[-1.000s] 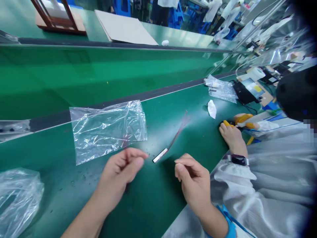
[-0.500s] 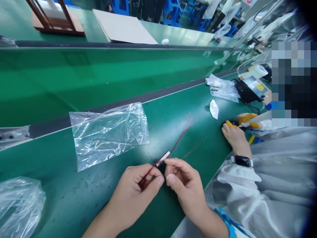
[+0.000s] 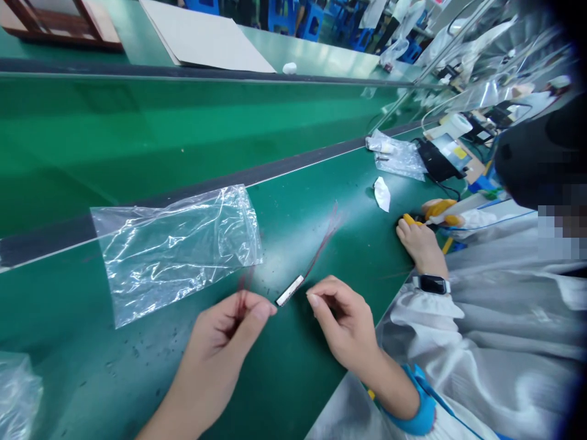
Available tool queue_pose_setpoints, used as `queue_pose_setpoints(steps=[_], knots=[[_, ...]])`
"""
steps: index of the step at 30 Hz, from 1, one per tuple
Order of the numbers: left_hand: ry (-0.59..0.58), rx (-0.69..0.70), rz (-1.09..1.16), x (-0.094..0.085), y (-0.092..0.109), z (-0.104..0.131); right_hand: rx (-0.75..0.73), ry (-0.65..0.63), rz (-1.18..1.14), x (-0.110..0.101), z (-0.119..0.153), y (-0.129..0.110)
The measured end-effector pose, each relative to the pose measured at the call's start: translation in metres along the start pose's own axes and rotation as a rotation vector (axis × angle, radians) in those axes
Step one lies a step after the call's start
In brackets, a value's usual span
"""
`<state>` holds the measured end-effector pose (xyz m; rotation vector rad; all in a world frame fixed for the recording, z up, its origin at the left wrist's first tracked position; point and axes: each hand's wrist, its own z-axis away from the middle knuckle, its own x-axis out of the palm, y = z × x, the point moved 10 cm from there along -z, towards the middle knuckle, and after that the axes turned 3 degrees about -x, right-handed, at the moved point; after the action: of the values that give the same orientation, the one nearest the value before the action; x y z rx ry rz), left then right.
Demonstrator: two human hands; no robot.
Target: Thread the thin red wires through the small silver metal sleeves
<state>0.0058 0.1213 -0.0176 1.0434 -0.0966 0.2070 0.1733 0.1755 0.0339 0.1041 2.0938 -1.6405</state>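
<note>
A small black-and-white connector block (image 3: pixel 290 291) is tilted just past the fingertips of my left hand (image 3: pixel 229 342). Thin red wires (image 3: pixel 320 249) run up and right from its far end, blurred toward their tips. My left hand is closed in a pinch on red wires at the block's near end; more blurred red strands rise above its knuckles. To the right, my right hand (image 3: pixel 345 327) has thumb and index tip together, close to the block but apart from it, with nothing visible between them. A clear plastic bag (image 3: pixel 183 253) lies flat beyond my left hand.
Another clear bag (image 3: pixel 18 391) is at the lower left. A co-worker's hand (image 3: pixel 422 247) with a watch rests at right, near yellow-handled tools (image 3: pixel 440 211). White scrap (image 3: pixel 381 194), a bagged item (image 3: pixel 397 156) and a black device (image 3: pixel 443 159) lie behind. A raised ledge (image 3: pixel 293 168) crosses the table.
My hands have drawn apart, the left one moving left. The connector block shows more fully now, and my right fingertips have come off it and closed together. The view has shifted slightly.
</note>
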Motion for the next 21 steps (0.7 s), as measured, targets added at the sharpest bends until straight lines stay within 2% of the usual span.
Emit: queue_pose_setpoints(steps=[3,7,21], knots=[[0.096,-0.033,0.225,-0.013,-0.004,-0.001,-0.012,-0.009,0.075,0.001,-0.004,0.004],[0.126,-0.065,0.407,-0.016,-0.004,-0.001,-0.046,-0.019,0.124,0.005,-0.004,0.001],[0.107,-0.113,0.511,-0.014,-0.006,0.002,-0.102,-0.05,0.197,0.01,-0.003,-0.005]])
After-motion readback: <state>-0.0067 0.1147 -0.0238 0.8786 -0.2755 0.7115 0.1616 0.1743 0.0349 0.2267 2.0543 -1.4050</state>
